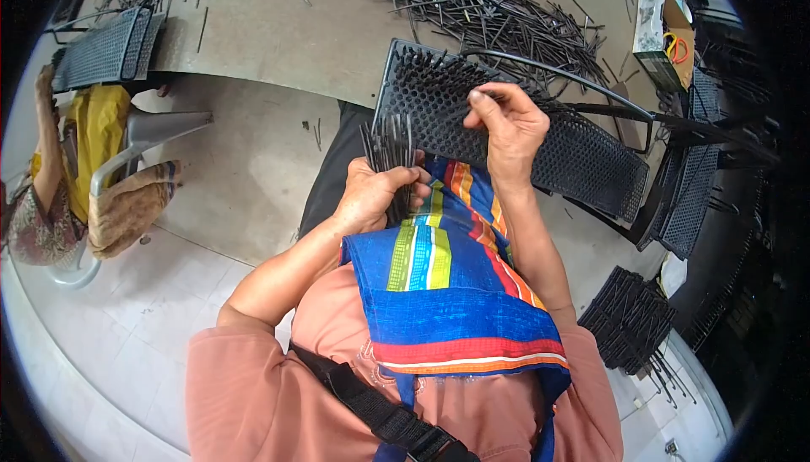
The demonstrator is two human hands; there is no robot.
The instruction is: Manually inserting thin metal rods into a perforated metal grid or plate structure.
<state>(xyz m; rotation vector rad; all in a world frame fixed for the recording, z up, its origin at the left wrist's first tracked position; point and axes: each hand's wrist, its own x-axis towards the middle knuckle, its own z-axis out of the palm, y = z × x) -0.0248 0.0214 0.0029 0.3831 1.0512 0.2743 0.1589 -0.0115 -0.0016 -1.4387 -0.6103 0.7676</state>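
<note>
My left fingers (400, 178) clasped black sticks (390, 143) beside the perforated tray (422, 97), more standing in its far holes, my right fingers (508, 91) pressed together above it, while an open box (650, 32) held orange-and-yellow handles (675, 47).

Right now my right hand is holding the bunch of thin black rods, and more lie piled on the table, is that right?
Wrong hand: the head view shows your left hand holding the bunch of thin black rods. The pile on the table is as you say.
</note>
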